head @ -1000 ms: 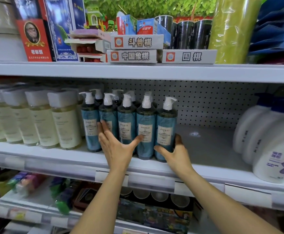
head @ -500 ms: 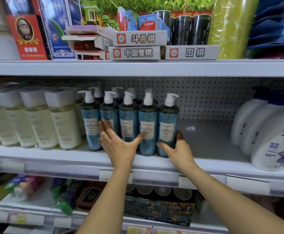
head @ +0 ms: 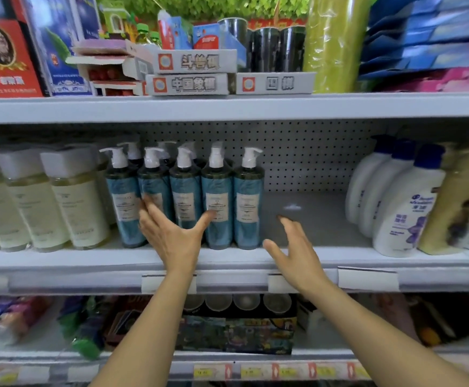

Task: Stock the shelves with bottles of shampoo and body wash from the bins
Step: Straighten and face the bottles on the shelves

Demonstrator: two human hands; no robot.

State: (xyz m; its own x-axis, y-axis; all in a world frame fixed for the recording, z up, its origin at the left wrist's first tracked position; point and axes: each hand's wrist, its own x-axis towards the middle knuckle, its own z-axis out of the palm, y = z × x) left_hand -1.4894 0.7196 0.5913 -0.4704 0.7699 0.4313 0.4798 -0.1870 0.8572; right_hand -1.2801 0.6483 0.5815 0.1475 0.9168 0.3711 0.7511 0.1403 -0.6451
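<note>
Head view: five teal pump bottles stand upright in the front row on the middle shelf, shoulder to shoulder, labels out. More pump heads show behind them, so the block goes at least two deep. They sit near the shelf's front lip, right up beside the pale yellow bottles on their left. My read: that's facing. Pack left and keep the free space in one piece on the right.

Your left hand is spread flat across the front of the second and third bottles, fingers straight, thumb reaching toward the fourth. It grips nothing. The fingertips are motion-blurred, so I can't tell whether they touch the labels or hover just off them. It looks like a squaring push, not a pick.

Your right hand is likewise spread, fingers relaxed and empty. It sits just beside the fifth bottle but clear of it, over the shelf lip.

The bare gap runs between the fifth bottle and the white bottles on the right, with the pegboard back visible behind it. I'd judge that's the slot for the next stock. The bins are out of frame, so I can't say what's left to load.

Risk: these are tall, narrow bottles packed tight. Nudge one hard and the neighbours could topple toward the gap.

Boxed board games sit on the shelf above and mixed goods on the one below. Neither is in play.
</note>
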